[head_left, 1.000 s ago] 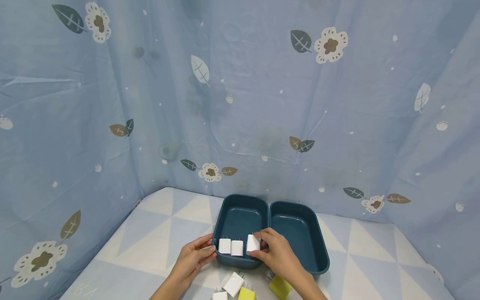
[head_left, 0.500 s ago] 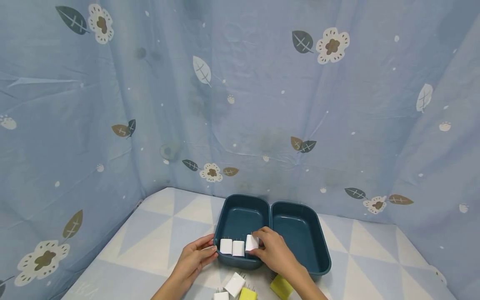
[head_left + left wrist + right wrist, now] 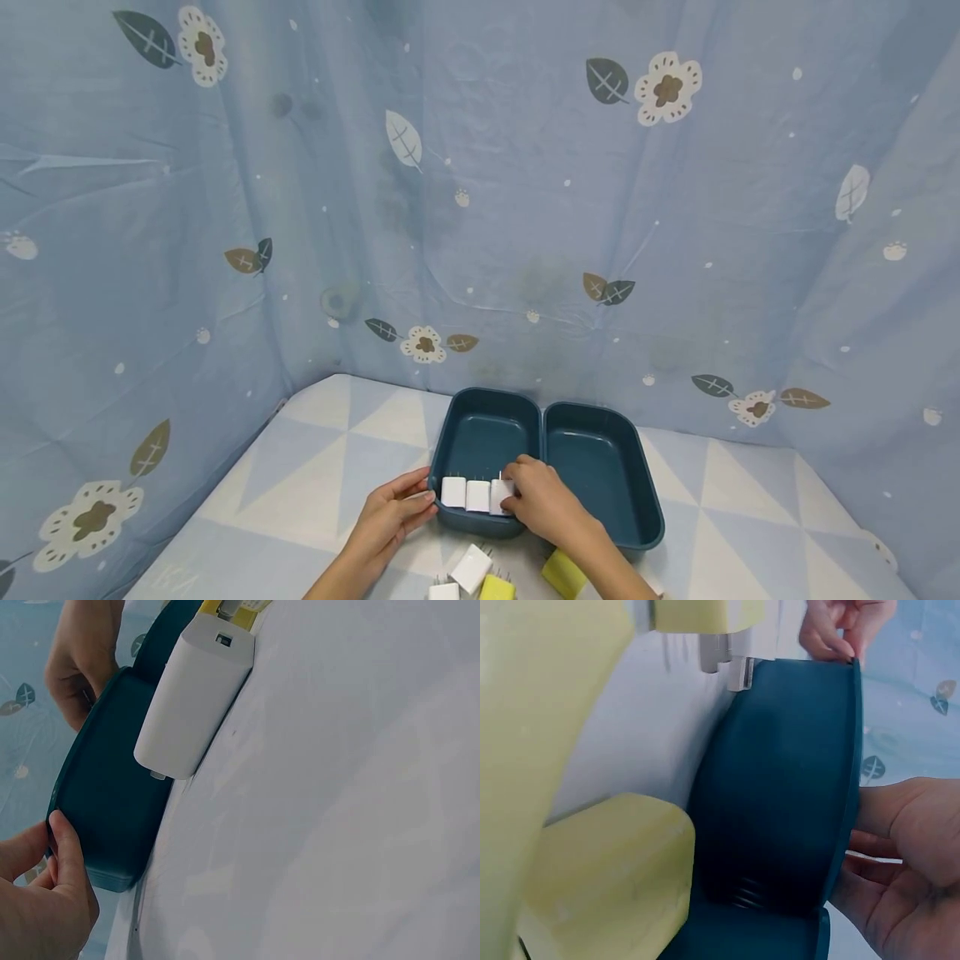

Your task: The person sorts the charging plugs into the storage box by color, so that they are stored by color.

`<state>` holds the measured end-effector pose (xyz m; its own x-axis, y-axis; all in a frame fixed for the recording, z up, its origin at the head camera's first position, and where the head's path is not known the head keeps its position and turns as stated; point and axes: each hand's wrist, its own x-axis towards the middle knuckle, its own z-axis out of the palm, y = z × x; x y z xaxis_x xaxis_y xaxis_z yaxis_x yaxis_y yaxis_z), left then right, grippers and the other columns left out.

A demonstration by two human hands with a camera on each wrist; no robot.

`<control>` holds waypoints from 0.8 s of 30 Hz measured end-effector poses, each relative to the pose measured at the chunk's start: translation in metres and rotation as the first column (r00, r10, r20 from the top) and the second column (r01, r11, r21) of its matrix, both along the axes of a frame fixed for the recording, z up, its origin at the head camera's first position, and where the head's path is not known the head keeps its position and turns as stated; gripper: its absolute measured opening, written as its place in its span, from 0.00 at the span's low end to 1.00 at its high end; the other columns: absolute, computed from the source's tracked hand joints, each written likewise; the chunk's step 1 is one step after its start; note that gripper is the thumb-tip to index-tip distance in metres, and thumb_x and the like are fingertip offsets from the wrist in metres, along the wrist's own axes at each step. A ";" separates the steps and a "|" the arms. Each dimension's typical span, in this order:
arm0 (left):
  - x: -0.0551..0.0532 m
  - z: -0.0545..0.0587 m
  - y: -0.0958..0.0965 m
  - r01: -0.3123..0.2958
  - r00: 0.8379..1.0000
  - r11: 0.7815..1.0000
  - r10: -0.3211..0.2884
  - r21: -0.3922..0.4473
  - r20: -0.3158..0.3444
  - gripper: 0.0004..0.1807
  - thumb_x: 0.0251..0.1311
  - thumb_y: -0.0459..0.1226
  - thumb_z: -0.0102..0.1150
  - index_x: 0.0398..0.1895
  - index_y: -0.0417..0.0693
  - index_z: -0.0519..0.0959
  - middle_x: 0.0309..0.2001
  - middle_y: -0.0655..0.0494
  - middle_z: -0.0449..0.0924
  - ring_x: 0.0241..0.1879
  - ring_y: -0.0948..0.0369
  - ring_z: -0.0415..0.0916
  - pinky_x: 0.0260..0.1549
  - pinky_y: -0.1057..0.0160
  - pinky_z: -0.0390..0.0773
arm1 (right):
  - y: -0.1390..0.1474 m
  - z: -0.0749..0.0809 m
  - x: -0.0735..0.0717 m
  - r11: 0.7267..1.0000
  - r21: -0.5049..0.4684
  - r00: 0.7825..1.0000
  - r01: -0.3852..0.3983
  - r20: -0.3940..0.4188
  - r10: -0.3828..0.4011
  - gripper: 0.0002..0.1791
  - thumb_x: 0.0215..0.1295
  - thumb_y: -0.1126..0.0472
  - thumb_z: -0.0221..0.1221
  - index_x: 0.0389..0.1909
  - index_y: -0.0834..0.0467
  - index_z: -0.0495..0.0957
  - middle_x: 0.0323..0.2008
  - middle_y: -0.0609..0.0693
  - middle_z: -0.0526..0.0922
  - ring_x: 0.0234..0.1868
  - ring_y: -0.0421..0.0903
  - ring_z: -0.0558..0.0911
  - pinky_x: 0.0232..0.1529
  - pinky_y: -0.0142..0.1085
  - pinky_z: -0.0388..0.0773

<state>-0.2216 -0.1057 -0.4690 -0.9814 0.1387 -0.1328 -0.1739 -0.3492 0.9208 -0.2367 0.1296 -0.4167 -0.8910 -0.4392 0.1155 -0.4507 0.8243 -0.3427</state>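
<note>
Two dark teal bins stand side by side, the left bin (image 3: 486, 524) and the right bin (image 3: 647, 475). My left hand (image 3: 387, 518) pinches the left bin's rim near its front left corner; the left wrist view shows thumb and fingers on either side of the wall. Inside that bin, my right hand (image 3: 551, 502) grips a white plug charger (image 3: 499, 497), prongs pointing away, partly hidden by my fingers. To its left stand two more white chargers, one in the middle (image 3: 477, 497) and one at the corner (image 3: 453, 492), forming a row along the front wall.
In front of the bins lie a white charger (image 3: 472, 569), another white charger (image 3: 444, 592), a yellow charger (image 3: 497, 588) and a second yellow charger (image 3: 562, 573) beneath my right forearm. A patterned cloth curtain (image 3: 510, 208) rises behind the table (image 3: 300, 475).
My right hand has lowered the white charger and moved it slightly left, beside the middle one in the row. My left hand keeps its place on the rim.
</note>
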 end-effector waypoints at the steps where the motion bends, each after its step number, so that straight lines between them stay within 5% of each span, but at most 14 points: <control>1: 0.000 0.000 0.000 0.003 1.000 1.000 -0.003 0.002 -0.002 0.34 0.54 0.27 0.61 0.64 0.29 0.60 0.48 0.44 0.64 0.39 0.60 0.74 0.46 0.61 0.78 | 0.000 0.000 0.000 1.000 0.006 1.000 0.001 -0.003 -0.001 0.16 0.51 0.60 0.68 0.41 0.61 0.81 0.35 0.48 0.77 0.29 0.37 0.73 0.28 0.33 0.75; 24: -0.001 -0.001 0.003 -0.004 1.000 1.000 0.005 -0.018 0.021 0.34 0.55 0.28 0.61 0.65 0.29 0.60 0.51 0.43 0.63 0.40 0.59 0.75 0.46 0.61 0.79 | 0.009 0.009 0.022 0.984 -0.170 0.999 -0.046 0.004 0.048 0.17 0.54 0.59 0.67 0.46 0.56 0.80 0.40 0.47 0.78 0.32 0.36 0.75 0.28 0.25 0.76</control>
